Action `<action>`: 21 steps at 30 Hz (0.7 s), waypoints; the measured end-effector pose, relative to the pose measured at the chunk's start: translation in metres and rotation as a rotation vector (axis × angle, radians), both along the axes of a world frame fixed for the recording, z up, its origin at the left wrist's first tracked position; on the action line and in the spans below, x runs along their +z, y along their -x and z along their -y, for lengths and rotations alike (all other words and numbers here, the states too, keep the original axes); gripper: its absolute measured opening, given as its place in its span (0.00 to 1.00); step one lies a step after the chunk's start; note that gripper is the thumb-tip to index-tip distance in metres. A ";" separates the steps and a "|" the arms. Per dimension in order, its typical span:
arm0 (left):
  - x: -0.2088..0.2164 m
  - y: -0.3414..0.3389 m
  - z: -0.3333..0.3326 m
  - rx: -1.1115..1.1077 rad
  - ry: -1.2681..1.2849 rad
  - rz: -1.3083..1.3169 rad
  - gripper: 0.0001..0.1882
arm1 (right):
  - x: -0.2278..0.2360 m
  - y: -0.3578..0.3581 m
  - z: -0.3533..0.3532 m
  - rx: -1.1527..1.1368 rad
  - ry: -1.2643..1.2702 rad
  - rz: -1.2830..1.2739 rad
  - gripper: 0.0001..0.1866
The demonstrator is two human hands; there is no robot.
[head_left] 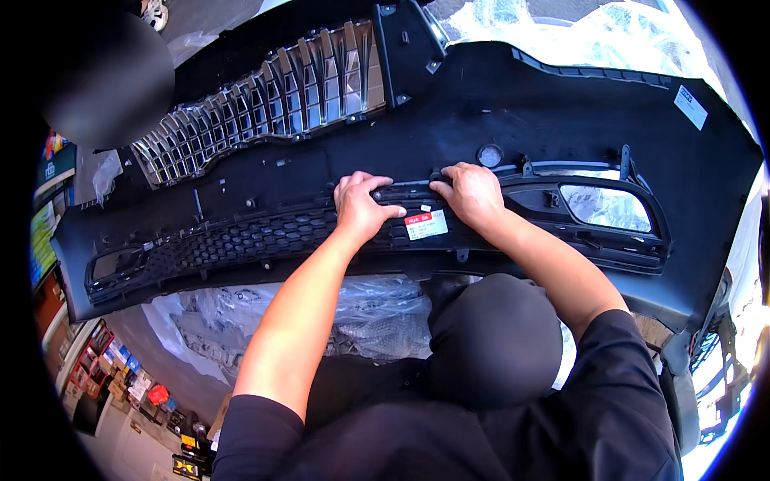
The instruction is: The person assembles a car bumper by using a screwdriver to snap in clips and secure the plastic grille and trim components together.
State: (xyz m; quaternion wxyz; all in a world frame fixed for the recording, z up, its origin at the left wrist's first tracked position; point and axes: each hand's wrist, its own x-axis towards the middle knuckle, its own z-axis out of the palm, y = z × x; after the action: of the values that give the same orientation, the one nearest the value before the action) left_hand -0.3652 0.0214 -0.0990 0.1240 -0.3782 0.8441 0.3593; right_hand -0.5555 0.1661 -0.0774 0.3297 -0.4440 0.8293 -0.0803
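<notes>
A large black car bumper cover (457,104) lies before me with its inner side showing. Along its lower opening runs a black lower grille (224,240) with honeycomb mesh. My left hand (362,210) is hooked over the grille's upper edge near the middle, thumb spread toward a red and white label (426,225). Just right of the label, my right hand (475,196) curls its fingers on the same edge. Both hands grip the grille there; the fingertips are partly hidden. A round sensor-like disc (490,155) sits beyond my right hand.
A chrome-barred upper grille (321,76) fills the far left opening. Clear plastic wrap (577,32) lies at the far right, and wrapped parts (377,309) lie beneath the bumper. Boxes (120,369) stand at the lower left. A black rounded form (497,341) is near my right arm.
</notes>
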 end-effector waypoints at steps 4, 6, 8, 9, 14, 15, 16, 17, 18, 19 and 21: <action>0.001 0.000 -0.003 0.020 -0.004 -0.010 0.32 | -0.004 -0.008 -0.005 -0.010 0.062 -0.044 0.24; 0.001 0.007 -0.001 0.025 0.017 -0.011 0.31 | -0.008 -0.001 -0.001 -0.033 0.075 -0.036 0.24; 0.001 0.007 0.001 -0.004 0.027 -0.014 0.32 | -0.013 -0.006 -0.006 -0.040 0.089 -0.056 0.22; 0.000 0.002 0.002 -0.009 0.020 -0.012 0.32 | -0.010 -0.007 -0.007 -0.015 0.088 -0.057 0.22; 0.003 0.004 -0.002 0.007 -0.003 0.024 0.31 | 0.026 -0.006 -0.028 -0.042 0.487 -0.108 0.20; 0.006 0.005 -0.002 0.007 -0.006 0.027 0.31 | 0.051 0.003 -0.038 -0.056 0.584 -0.119 0.19; 0.007 0.007 -0.002 0.005 -0.012 0.029 0.32 | 0.074 0.013 -0.053 -0.136 0.634 -0.180 0.17; 0.006 0.007 -0.002 0.003 -0.013 0.041 0.33 | 0.088 0.024 -0.075 -0.238 0.596 -0.277 0.16; 0.006 0.008 -0.002 0.000 -0.013 0.038 0.33 | 0.105 0.038 -0.093 -0.315 0.472 -0.384 0.16; 0.005 0.008 -0.001 0.001 -0.008 0.032 0.32 | 0.116 0.053 -0.114 -0.359 0.315 -0.448 0.15; 0.005 0.005 -0.002 -0.009 -0.008 0.032 0.32 | 0.125 0.077 -0.151 -0.319 0.003 -0.540 0.21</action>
State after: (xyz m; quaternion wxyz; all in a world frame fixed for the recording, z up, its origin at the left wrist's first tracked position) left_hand -0.3702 0.0239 -0.0943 0.1404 -0.3797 0.8423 0.3559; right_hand -0.6323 0.3169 0.0473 0.0800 -0.3140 0.9460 -0.0112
